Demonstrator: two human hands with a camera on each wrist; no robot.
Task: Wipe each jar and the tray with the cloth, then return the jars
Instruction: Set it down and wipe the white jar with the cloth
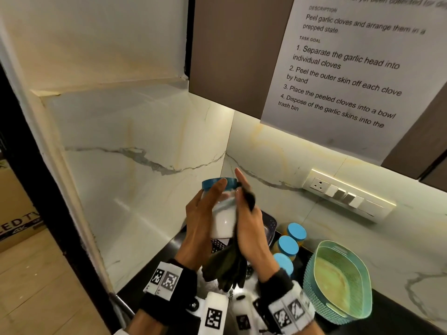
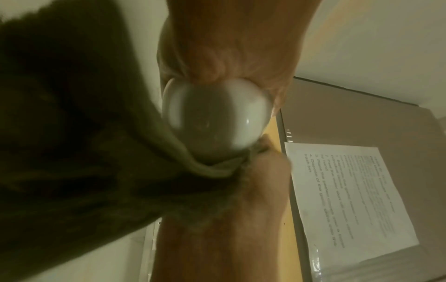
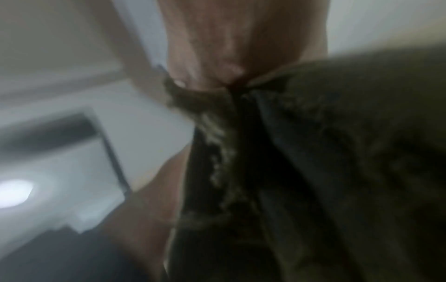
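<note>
Jar [image 1: 223, 213], blue lid, white contents: left hand [image 1: 200, 228] fingers wrapped around its left side, held up in the air above the counter. Right hand [image 1: 251, 228] presses the dark cloth [image 1: 227, 267] to its right side, index finger straight. Below right: three blue-lidded jars [image 1: 287, 246] beside a teal basket [image 1: 338, 281].

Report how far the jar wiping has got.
Done: cannot tell which jars are wiped. In hand: the left hand holds the blue-lidded jar of white powder while the right hand rubs it with the dark green cloth. Left: three blue-lidded jars on the counter, the dark tray, returning jars.
</note>
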